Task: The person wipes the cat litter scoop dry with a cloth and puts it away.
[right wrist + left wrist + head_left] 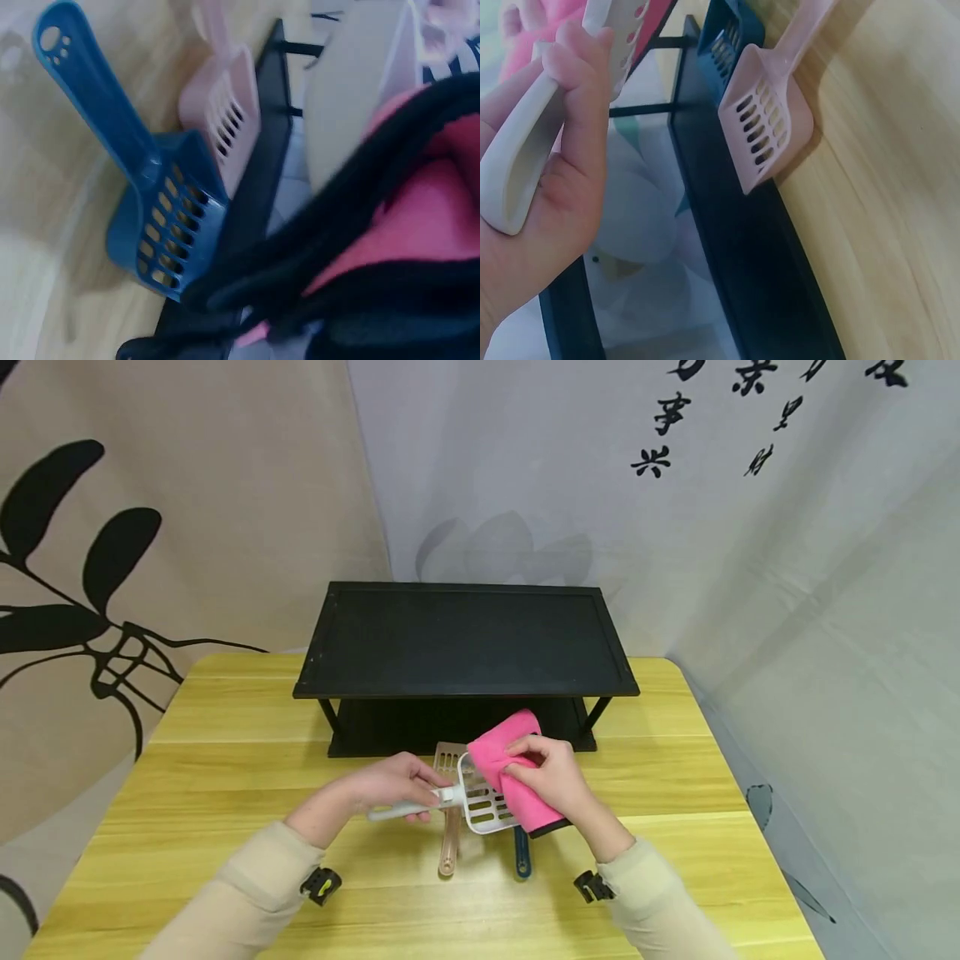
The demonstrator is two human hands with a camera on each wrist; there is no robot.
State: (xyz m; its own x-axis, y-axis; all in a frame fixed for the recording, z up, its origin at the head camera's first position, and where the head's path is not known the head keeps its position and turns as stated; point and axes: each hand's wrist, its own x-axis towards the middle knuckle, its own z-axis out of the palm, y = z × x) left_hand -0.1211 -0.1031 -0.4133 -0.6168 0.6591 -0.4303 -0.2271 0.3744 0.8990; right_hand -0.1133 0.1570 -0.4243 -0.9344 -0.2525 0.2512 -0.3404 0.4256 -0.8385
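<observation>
My left hand (397, 783) grips the pale handle of a white slotted litter scoop (452, 795), its head pointing right. In the left wrist view the handle (517, 161) lies across the palm, fingers curled round it. My right hand (551, 770) pinches a bright pink cloth (498, 747) with black edging, which covers the right part of the scoop's head. Below them on the table lie a pink litter scoop (449, 843) and a dark blue litter scoop (112, 105), handles toward me. The blue scoop's head is hidden in the head view but shows in the right wrist view.
A black two-tier shelf (465, 639) stands at the back of the wooden table (247, 760), just behind the lying scoops. A printed cloth backdrop (525, 468) hangs behind and beside the table.
</observation>
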